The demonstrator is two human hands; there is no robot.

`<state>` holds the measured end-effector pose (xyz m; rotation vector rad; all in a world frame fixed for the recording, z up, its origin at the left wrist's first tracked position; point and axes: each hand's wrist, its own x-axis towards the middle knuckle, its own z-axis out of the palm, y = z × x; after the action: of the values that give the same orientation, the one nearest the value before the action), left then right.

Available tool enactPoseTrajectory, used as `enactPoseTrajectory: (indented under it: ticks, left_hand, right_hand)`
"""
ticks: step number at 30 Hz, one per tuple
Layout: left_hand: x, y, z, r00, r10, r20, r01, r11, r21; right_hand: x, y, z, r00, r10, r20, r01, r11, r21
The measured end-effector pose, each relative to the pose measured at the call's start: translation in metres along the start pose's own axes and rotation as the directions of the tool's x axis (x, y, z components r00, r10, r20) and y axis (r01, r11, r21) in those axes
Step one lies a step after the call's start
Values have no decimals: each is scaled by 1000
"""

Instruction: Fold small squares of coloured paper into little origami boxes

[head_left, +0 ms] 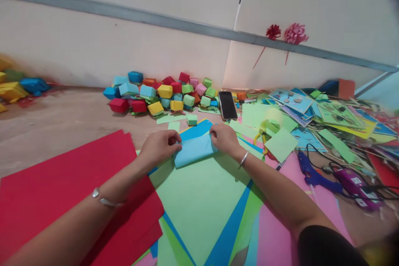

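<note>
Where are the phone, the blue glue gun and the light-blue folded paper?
Phone (228,106), head view: its dark screen.
Blue glue gun (315,178), head view: its body.
Light-blue folded paper (195,150), head view: its upper face.

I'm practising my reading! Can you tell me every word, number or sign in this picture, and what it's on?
No word, number or brand can be read for sure.
Purple object: white marks, too blurred to read.
Picture cards: any print is too small to read.
Phone: dark screen, no text shows.
Light-blue paper: no writing shows.
</note>
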<state>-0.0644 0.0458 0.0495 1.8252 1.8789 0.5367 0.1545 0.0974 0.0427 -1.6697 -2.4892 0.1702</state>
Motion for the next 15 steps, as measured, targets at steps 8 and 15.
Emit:
enactPoseTrajectory:
  ticks: [8,15]
  left_hand:
    - [0,-4,7,997,1,71,-1,1000,3]
    - [0,-4,7,995,42,96,-50,995,85]
  right_hand:
    - [-7,-9,21,998,-64,-2,62,972,-226]
    - [-6,-5,25,997,-70,-26,63,974,-216]
